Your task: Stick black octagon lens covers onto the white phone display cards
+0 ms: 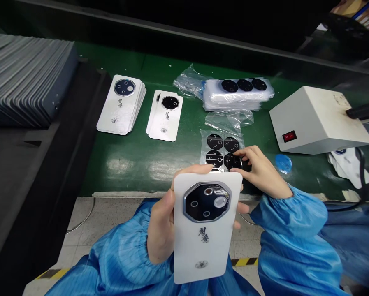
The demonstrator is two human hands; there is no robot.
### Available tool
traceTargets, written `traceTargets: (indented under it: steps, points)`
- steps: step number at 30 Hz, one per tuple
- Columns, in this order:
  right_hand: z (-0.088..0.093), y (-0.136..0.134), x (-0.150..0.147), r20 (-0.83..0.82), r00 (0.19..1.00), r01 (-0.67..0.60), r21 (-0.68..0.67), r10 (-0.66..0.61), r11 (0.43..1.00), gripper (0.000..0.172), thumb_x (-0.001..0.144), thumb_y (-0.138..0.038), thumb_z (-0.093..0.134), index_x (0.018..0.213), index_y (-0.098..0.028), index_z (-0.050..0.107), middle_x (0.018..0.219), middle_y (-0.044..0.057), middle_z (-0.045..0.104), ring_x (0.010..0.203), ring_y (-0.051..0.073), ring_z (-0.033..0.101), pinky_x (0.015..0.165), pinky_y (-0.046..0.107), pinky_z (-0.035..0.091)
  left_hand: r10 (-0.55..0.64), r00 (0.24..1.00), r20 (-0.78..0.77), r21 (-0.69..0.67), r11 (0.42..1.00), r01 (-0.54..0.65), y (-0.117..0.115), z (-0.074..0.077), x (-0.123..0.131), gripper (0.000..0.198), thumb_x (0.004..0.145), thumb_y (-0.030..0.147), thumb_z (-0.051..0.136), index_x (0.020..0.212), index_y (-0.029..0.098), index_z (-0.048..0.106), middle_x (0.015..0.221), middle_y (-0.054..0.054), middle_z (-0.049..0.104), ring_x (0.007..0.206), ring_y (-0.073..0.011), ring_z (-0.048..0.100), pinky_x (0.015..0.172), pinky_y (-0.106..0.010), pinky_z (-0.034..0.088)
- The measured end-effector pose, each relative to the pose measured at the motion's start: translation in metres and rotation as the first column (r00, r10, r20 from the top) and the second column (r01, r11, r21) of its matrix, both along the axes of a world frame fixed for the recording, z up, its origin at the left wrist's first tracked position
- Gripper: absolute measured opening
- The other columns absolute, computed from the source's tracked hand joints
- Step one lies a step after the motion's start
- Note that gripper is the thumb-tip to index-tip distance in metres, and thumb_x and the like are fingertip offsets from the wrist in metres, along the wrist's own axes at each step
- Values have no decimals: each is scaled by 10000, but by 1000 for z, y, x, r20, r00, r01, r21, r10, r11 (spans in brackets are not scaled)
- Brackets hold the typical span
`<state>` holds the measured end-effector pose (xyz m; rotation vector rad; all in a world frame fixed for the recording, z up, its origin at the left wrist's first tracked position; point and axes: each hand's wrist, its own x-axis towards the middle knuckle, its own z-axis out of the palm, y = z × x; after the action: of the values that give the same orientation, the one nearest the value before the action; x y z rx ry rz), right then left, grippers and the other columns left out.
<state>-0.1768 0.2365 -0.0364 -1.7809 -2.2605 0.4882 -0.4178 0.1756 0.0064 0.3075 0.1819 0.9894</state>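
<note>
My left hand (162,226) is wrapped round a white phone back panel (203,246), held upright near the camera with its black octagonal lens plate at the top. Beyond it, on the green bench, lies a clear sheet of black octagonal pieces (215,142). The fingers of my right hand (258,168) pinch a black octagonal piece (233,162) at the sheet's right side. Part of the sheet is hidden behind the panel.
Stacked white panels (116,111) and a smaller pile (165,119) lie left. Behind are a plastic-wrapped stack (230,98) and clear film (229,119). A white box (316,119) with a red switch, a blue disc (283,163) and more panels (347,166) are right. Grey trays (26,82) stand far left.
</note>
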Motion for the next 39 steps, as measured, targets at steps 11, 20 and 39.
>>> traceTargets:
  steps: [11,20,39]
  points:
    - [1,0,-1,-8,1000,11,1,-11,1000,397,739,-403,611,1043,-171,504,961,83,487,872,232,521,736,373,474,-83,996,-16,-17,996,83,3,2,-6,370,850,463,367,1170,324,490,1139,-60,615,1014,-320,588,817,-475,454]
    - [2,0,-2,-20,1000,-8,-4,7,1000,345,773,-406,563,1027,-185,486,979,92,475,889,243,516,725,393,474,-100,995,16,-39,994,101,5,2,-5,505,859,467,304,1339,319,247,1147,-100,606,1008,-314,591,805,-461,459]
    - [4,-5,-3,-20,999,-38,23,38,999,394,786,-354,578,1126,-193,461,993,88,452,849,208,514,738,376,494,-108,994,-22,-49,993,106,9,4,-4,455,869,463,269,1311,357,239,1119,-90,620,993,-306,601,793,-454,454]
